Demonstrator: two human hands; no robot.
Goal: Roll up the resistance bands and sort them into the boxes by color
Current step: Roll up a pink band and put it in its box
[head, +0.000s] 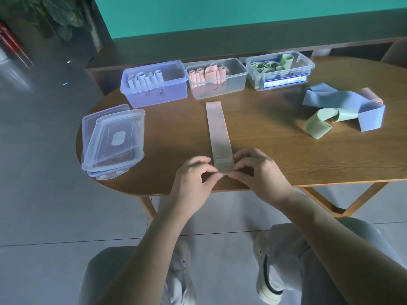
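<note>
Fingers (pixel 211 172) of both hands pinch the near end of a flat, smooth pink band (pixel 218 130) on the wooden table (pixel 286 150).

We cannot read the handwriting on the blue box (pixel 154 84), and the pink band (pixel 219 133) hides its near end under fingertips (pixel 220 176).

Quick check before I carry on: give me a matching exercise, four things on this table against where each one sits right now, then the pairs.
Things:
1. pink band
2. stacked lids
3. green rolls
4. blue band

Places:
A. in the rightmost box
B. laid flat mid-table, near end pinched by the left hand and right hand
C. loose in the unsorted pile at the table's right
D. at the table's left edge

Pairs: 1-B, 2-D, 3-A, 4-C
</note>
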